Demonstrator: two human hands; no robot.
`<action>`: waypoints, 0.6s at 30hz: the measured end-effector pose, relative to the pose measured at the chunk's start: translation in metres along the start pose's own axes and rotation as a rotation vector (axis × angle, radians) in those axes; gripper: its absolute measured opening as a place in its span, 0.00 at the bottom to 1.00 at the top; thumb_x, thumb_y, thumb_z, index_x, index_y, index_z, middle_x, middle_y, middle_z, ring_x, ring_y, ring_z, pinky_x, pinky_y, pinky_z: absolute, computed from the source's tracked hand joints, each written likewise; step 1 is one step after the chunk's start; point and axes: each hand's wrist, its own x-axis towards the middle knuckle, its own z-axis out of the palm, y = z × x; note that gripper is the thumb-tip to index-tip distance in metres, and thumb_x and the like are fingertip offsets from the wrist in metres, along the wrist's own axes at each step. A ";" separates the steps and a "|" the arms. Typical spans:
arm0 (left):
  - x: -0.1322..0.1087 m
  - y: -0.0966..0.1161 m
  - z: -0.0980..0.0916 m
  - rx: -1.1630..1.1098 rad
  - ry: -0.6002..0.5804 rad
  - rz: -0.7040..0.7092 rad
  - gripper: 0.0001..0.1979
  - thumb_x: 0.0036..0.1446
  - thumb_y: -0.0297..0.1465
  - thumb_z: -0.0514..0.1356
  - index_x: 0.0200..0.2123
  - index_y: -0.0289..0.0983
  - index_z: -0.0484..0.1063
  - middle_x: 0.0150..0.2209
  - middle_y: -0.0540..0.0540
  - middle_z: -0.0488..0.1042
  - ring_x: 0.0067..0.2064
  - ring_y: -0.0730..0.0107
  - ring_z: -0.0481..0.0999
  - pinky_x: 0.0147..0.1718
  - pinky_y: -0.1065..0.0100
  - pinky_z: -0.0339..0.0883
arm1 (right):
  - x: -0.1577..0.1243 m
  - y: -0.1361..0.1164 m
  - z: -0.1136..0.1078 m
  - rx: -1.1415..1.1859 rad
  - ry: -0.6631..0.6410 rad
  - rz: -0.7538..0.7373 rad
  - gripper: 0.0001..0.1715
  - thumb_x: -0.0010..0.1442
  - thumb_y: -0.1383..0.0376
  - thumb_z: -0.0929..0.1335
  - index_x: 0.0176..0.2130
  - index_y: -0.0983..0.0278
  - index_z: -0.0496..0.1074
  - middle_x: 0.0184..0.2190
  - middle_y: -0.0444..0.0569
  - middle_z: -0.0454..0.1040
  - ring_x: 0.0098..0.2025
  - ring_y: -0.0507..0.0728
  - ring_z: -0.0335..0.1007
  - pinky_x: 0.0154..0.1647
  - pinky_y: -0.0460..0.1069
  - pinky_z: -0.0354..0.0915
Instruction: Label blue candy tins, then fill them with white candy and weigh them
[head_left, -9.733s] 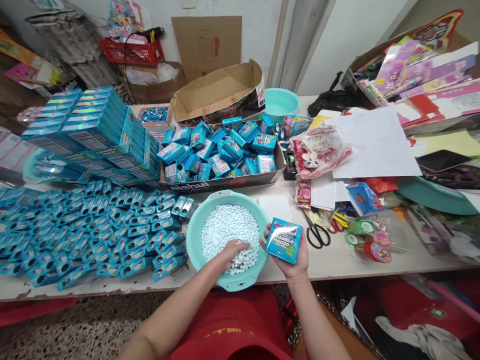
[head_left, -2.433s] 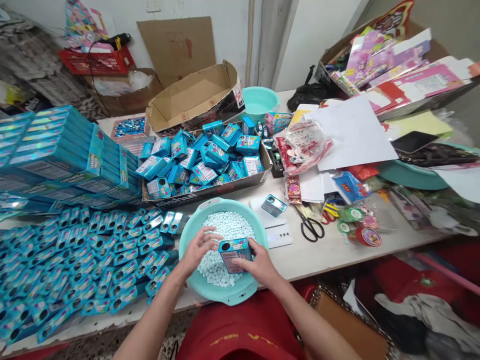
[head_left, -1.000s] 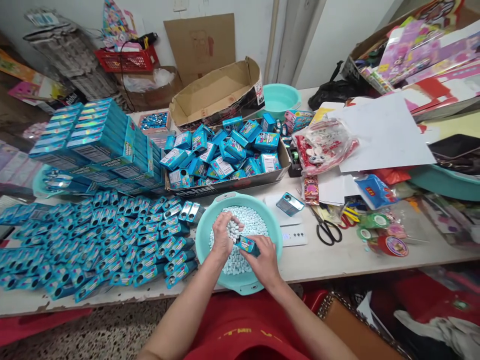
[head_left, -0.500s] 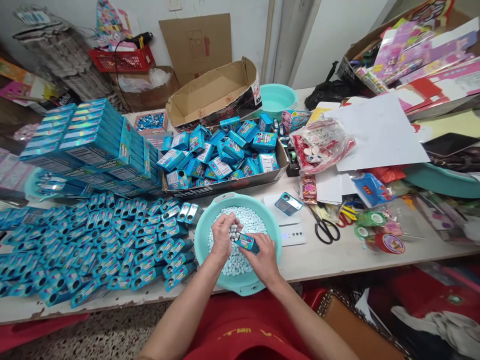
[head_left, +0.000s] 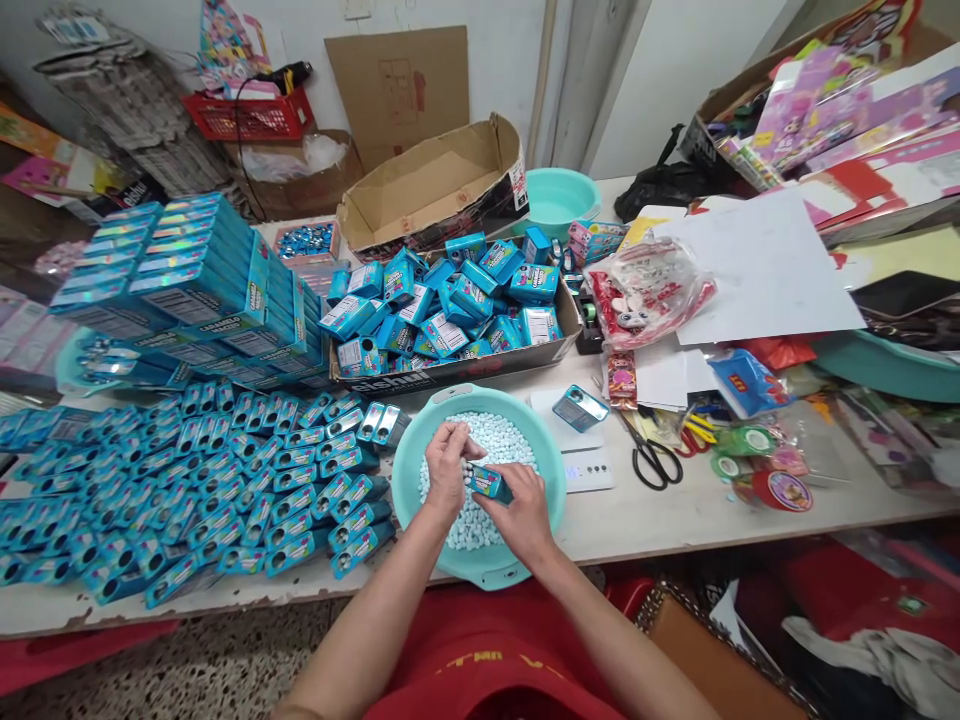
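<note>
Over a turquoise basin (head_left: 553, 470) of small pale candies (head_left: 471, 528), my right hand (head_left: 523, 508) grips a small blue box (head_left: 487, 482), its end turned toward my left hand. My left hand (head_left: 448, 465) is cupped with fingers curled, holding some pale candies against the end of that box. Part of the candies in the palm is hidden by the fingers. Right of the basin, another blue box (head_left: 580, 408) rests on a white scale (head_left: 589, 472). Many blue boxes (head_left: 292, 502) stand in rows on the table to the left.
Behind the basin is a carton (head_left: 450, 375) heaped with blue boxes. Taller stacks of blue boxes (head_left: 199, 275) rise at the left. Scissors (head_left: 651, 455), tape rolls (head_left: 757, 440) and a plastic bag (head_left: 649, 290) lie to the right. The table's front edge (head_left: 675, 548) runs near me.
My left hand has closed in on the box end, and fewer candies show in its palm. The view has shifted slightly.
</note>
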 end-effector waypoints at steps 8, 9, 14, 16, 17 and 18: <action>-0.006 0.005 0.002 0.049 -0.114 -0.074 0.11 0.53 0.39 0.57 0.29 0.36 0.65 0.14 0.56 0.62 0.21 0.71 0.71 0.26 0.70 0.63 | 0.001 0.005 -0.001 0.058 0.012 0.025 0.15 0.52 0.59 0.72 0.40 0.61 0.72 0.35 0.48 0.74 0.39 0.60 0.67 0.41 0.54 0.60; -0.004 0.006 -0.001 0.088 -0.106 -0.055 0.12 0.54 0.40 0.56 0.29 0.37 0.64 0.14 0.56 0.62 0.21 0.71 0.71 0.26 0.70 0.64 | 0.000 0.007 -0.002 0.083 0.014 0.020 0.15 0.52 0.59 0.72 0.40 0.61 0.72 0.36 0.48 0.74 0.39 0.60 0.68 0.41 0.54 0.61; 0.009 -0.006 -0.041 0.959 -0.130 0.099 0.13 0.57 0.40 0.51 0.30 0.37 0.67 0.27 0.46 0.72 0.35 0.62 0.73 0.38 0.61 0.65 | -0.009 0.029 -0.013 0.184 0.128 -0.021 0.18 0.53 0.59 0.71 0.44 0.61 0.70 0.38 0.50 0.73 0.43 0.59 0.68 0.44 0.55 0.65; 0.005 -0.020 -0.057 1.463 -0.246 0.100 0.13 0.54 0.40 0.55 0.35 0.36 0.71 0.39 0.39 0.73 0.46 0.53 0.70 0.46 0.55 0.61 | -0.014 0.039 -0.015 0.164 0.214 -0.055 0.18 0.54 0.60 0.71 0.45 0.61 0.70 0.38 0.50 0.73 0.42 0.59 0.69 0.43 0.55 0.66; 0.001 -0.027 -0.062 1.654 -0.289 0.083 0.16 0.53 0.41 0.57 0.39 0.36 0.71 0.45 0.36 0.71 0.50 0.48 0.67 0.49 0.52 0.59 | -0.016 0.043 -0.015 0.148 0.252 -0.072 0.18 0.54 0.60 0.71 0.45 0.61 0.70 0.37 0.50 0.73 0.42 0.59 0.69 0.43 0.55 0.67; -0.005 -0.035 -0.064 1.791 -0.314 0.054 0.21 0.52 0.44 0.57 0.43 0.35 0.71 0.49 0.33 0.69 0.52 0.44 0.65 0.49 0.50 0.57 | -0.018 0.046 -0.014 0.136 0.283 -0.087 0.18 0.54 0.61 0.71 0.45 0.61 0.70 0.37 0.50 0.72 0.41 0.58 0.69 0.43 0.55 0.67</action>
